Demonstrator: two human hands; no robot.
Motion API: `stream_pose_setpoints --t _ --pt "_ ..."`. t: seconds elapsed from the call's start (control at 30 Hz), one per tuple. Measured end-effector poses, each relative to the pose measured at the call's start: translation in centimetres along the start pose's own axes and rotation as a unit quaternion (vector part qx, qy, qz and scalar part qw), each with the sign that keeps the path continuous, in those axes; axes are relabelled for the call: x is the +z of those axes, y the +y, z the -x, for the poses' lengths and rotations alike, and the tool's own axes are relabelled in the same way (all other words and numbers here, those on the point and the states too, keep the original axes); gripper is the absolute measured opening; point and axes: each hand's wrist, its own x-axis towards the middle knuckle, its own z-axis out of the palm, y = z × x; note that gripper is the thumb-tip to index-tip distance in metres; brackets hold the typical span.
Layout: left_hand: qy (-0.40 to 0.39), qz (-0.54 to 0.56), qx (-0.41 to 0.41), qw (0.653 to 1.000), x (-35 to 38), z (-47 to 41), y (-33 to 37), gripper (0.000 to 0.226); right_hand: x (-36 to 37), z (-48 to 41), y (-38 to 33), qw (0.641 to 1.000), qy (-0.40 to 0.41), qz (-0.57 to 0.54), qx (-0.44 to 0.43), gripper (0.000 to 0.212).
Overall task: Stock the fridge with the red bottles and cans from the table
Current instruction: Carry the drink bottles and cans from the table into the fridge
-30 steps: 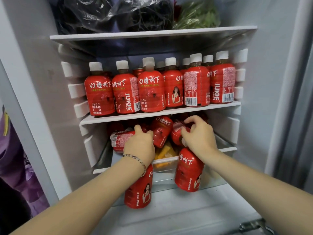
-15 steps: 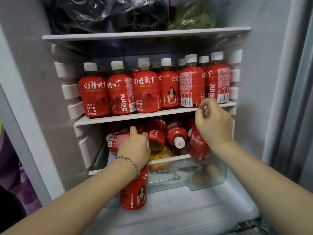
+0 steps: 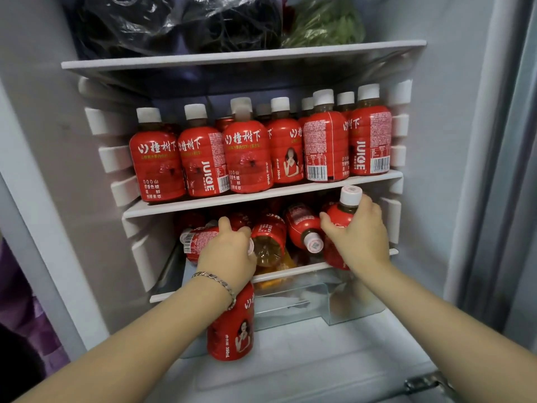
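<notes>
1. In the head view, the person's left hand (image 3: 229,253) was curled around the cap end of a red bottle (image 3: 231,325) that hung below the wrist, its base pointing down in front of the clear drawer (image 3: 343,301).
2. A bracelet (image 3: 216,282) sat on the left wrist.
3. The right hand (image 3: 359,234) was wrapped around the shoulder of a second red bottle (image 3: 337,221), white cap (image 3: 350,195) up and tilted slightly left, just under the middle shelf (image 3: 261,196).
4. Between the two hands, a lying bottle (image 3: 267,242) showed its brown base to the camera, and beside it another bottle (image 3: 303,228) lay with its cap toward the camera, touching the bottle held in the right hand.
5. Left of the left hand, a can-like red container (image 3: 197,241) lay on its side, barcode outward; whether it was a can or a bottle could not be told.
6. Above both hands, a row of upright red bottles (image 3: 247,158) with white caps filled the middle shelf, packed side by side, with more behind.
7. Higher still, the top shelf (image 3: 244,55) carried dark plastic bags (image 3: 174,24) and leafy greens (image 3: 325,24).
8. Beyond the right hand stood the fridge's pale wall (image 3: 453,141).
</notes>
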Motion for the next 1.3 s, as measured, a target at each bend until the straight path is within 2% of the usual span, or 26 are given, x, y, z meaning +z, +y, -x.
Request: stream_pose_setpoints --t 0.1,0.17,0.23,0.27,0.4,0.5,0.6,0.73,0.83,0.9,0.97,1.0,1.03,1.07,1.13,1.17,1.23,1.3 --pt "0.011 0.011 -0.002 1.000 0.0 0.0 -0.2 0.019 -0.2 -1.2 0.7 0.992 0.034 -0.101 0.068 0.051" --pt "0.016 0.021 -0.002 1.000 0.0 0.1 -0.4 0.018 -0.6 -2.3 1.0 0.964 0.065 -0.191 0.175 0.050" --pt "0.022 0.030 0.002 0.999 -0.1 0.0 -0.5 0.018 -0.6 -3.0 1.3 0.946 0.073 -0.205 0.240 0.057" --pt "0.026 0.034 0.001 0.999 -0.2 0.0 -0.5 0.018 -0.4 -3.2 1.3 0.950 0.072 -0.195 0.234 0.057" --pt "0.046 0.051 -0.011 0.998 -0.8 0.0 -0.6 0.019 1.1 -3.2 0.1 0.987 0.022 -0.079 0.135 0.060" --pt "0.067 0.097 -0.011 0.993 -1.2 0.0 -1.1 0.018 1.2 -3.4 -0.8 0.994 -0.012 0.011 0.104 0.063" --pt "0.078 0.152 -0.027 0.985 -1.9 0.1 -1.6 0.016 1.1 -2.9 -0.9 0.997 -0.023 0.031 0.070 0.063" --pt "0.106 0.217 -0.030 0.970 -2.5 0.3 -2.0 0.014 2.2 -0.9 -0.6 0.996 -0.038 0.049 -0.065 0.060" --pt "0.115 0.219 -0.029 0.969 -2.7 0.4 -2.2 0.015 2.2 -1.5 -0.2 0.999 -0.032 0.018 -0.032 0.063" --pt "0.126 0.213 -0.026 0.969 -2.5 0.4 -2.4 0.015 2.0 -1.1 0.5 0.997 0.003 0.064 -0.050 0.067" --pt "0.137 0.211 -0.025 0.967 -2.4 0.6 -2.8 0.016 2.0 1.2 0.4 0.985 0.057 0.054 -0.156 0.060" --pt "0.140 0.214 -0.023 0.966 -2.3 0.7 -3.0 0.015 2.0 2.5 -0.1 0.973 0.049 0.019 -0.226 0.053" --pt "0.142 0.219 -0.020 0.965 -2.3 0.7 -3.2 0.015 2.4 3.7 -0.8 0.958 -0.006 -0.020 -0.285 0.047" --pt "0.141 0.222 -0.016 0.965 -2.2 0.8 -3.4 0.015 2.7 4.6 -1.9 0.943 -0.100 -0.062 -0.311 0.044" --pt "0.139 0.222 -0.003 0.965 -2.3 0.8 -3.8 0.015 3.5 5.3 -5.0 0.905 -0.301 -0.129 -0.272 0.056" --pt "0.140 0.221 0.007 0.965 -2.4 0.8 -3.9 0.016 4.1 5.4 -6.2 0.888 -0.364 -0.150 -0.239 0.070" --pt "0.144 0.218 0.023 0.965 -2.6 0.9 -4.5 0.017 5.5 5.2 -8.1 0.868 -0.415 -0.165 -0.219 0.087" --pt "0.146 0.215 0.029 0.965 -2.8 1.1 -5.0 0.016 6.3 5.1 -9.0 0.856 -0.427 -0.175 -0.233 0.089"
